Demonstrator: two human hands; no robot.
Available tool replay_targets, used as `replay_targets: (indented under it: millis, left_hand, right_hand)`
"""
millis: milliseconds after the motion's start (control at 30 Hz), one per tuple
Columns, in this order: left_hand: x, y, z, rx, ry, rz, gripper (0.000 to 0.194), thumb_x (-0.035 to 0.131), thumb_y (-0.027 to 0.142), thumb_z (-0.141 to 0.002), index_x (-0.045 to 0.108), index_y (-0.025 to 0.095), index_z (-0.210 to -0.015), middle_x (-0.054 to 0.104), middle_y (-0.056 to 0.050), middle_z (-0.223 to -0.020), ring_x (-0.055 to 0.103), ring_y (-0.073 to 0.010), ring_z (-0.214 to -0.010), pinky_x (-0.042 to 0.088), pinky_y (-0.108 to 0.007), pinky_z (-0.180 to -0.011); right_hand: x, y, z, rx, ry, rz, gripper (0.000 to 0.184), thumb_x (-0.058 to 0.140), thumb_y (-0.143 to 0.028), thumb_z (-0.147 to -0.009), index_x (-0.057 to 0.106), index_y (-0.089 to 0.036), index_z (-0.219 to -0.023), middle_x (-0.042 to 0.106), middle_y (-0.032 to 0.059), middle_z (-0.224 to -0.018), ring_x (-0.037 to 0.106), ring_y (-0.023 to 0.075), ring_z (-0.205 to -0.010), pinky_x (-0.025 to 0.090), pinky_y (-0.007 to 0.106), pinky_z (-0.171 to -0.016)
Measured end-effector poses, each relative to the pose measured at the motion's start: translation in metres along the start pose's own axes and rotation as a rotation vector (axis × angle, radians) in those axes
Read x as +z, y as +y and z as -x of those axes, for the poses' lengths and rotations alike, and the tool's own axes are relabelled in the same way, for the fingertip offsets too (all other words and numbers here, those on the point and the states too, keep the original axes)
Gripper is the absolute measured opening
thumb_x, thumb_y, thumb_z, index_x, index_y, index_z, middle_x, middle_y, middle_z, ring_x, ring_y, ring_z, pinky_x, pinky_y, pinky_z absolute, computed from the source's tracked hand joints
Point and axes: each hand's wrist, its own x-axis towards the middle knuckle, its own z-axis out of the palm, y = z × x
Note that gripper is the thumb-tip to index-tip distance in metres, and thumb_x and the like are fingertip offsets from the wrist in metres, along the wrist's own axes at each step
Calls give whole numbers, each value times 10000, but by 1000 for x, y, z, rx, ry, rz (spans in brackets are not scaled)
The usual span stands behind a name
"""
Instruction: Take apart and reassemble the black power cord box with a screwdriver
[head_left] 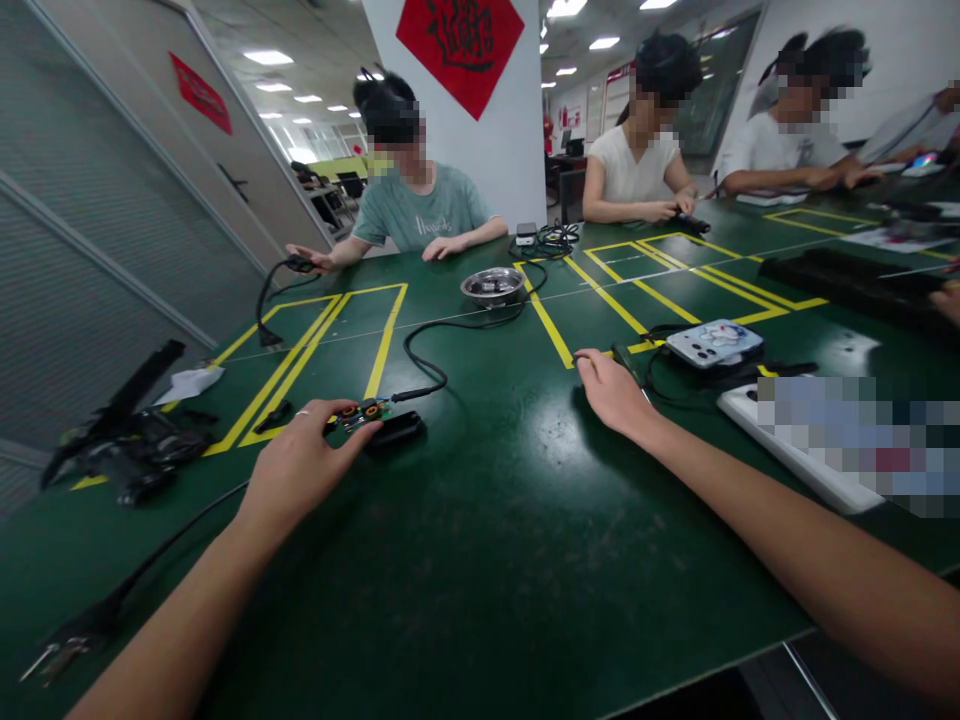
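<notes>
My left hand (300, 455) pinches a small green circuit board (369, 411) with round copper-coloured coils between thumb and fingers. A black cable (427, 385) runs from the board's right end. Just under and beside the board lies an open black plastic casing half (401, 428). Another black cord leads from beneath that hand to a plug (75, 635) at the near left. My right hand (611, 390) is closed low over the table, its fingers curled together. A dark green handle-like piece (624, 362) shows beside its knuckles. What the fingers hold is mostly hidden.
A metal bowl (493, 287) with small parts stands ahead. To the right lie a phone (715, 343) and a white-edged tray-like object (795, 455). Black cables and parts (150, 450) are heaped at left. Yellow tape (386, 340) marks the green table. Several people sit opposite.
</notes>
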Motion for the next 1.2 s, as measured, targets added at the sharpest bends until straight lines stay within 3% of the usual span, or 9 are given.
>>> replay_targets:
  millis: [100,267,433,567,700,867,1000,1100,1200]
  left_hand:
    - [-4,5,2,-21,13,-20,523,463,591,-912,523,173,-1222,602,-81,-1171,602,-281,-1034,492,-370,-830]
    - [-4,8,3,-24,27,-34,509,447,582,-921,528,170,-1208,600,-84,-1175,597,-289,-1050,491,-380,-844]
    - [-2,6,3,-85,39,-32,536,447,580,-920,496,157,-1246,608,-114,-1202,612,-300,-1017,496,-394,-819]
    - [2,5,4,-93,50,-31,525,438,546,-937,446,152,-1283,602,-128,-1210,625,-290,-999,502,-384,-794]
    - [8,4,4,-89,84,-40,507,473,487,-933,406,178,-1329,572,-129,-1252,622,-287,-1035,503,-378,-808]
    - [16,1,3,-77,157,-47,442,483,484,-921,476,197,-1257,595,-112,-1173,624,-289,-1038,504,-365,-794]
    - [18,-1,3,-92,168,-34,443,484,501,-917,491,187,-1229,611,-111,-1142,637,-277,-996,498,-356,-773]
    - [16,-1,3,-96,159,-27,450,485,511,-915,494,184,-1224,623,-106,-1124,642,-277,-980,496,-353,-747]
    - [15,-1,4,-79,149,-12,462,473,529,-917,496,187,-1226,623,-110,-1131,644,-280,-982,499,-357,-739]
  right_hand:
    - [7,0,9,-156,-59,236,358,532,-305,-871,613,-125,-1169,580,205,-1215,470,352,-1196,318,518,-1027]
    - [12,-4,20,-298,-88,494,467,425,-264,-923,496,-49,-1331,520,275,-1254,440,396,-1197,325,575,-986]
    - [16,-35,34,-480,-94,600,469,378,-258,-953,448,-33,-1358,460,276,-1329,377,389,-1273,286,561,-1041]
    - [39,-66,51,-705,-202,613,433,457,-293,-935,506,-79,-1308,502,226,-1310,426,354,-1244,358,507,-1011]
    - [76,-94,54,-906,-300,611,372,466,-133,-899,547,-110,-1261,543,187,-1274,476,311,-1191,396,468,-978]
    - [132,-126,34,-921,-311,601,378,396,-106,-921,524,-39,-1270,535,238,-1258,515,332,-1134,431,488,-899]
    - [162,-135,19,-901,-377,600,364,325,-137,-961,604,-83,-1187,548,211,-1286,562,291,-1091,462,445,-867]
    - [159,-130,12,-877,-419,618,312,382,-141,-944,670,-108,-1058,619,172,-1171,591,268,-1023,475,418,-835]
    - [134,-115,5,-845,-424,653,292,408,-117,-919,695,-101,-969,644,169,-1074,597,277,-984,475,423,-807]
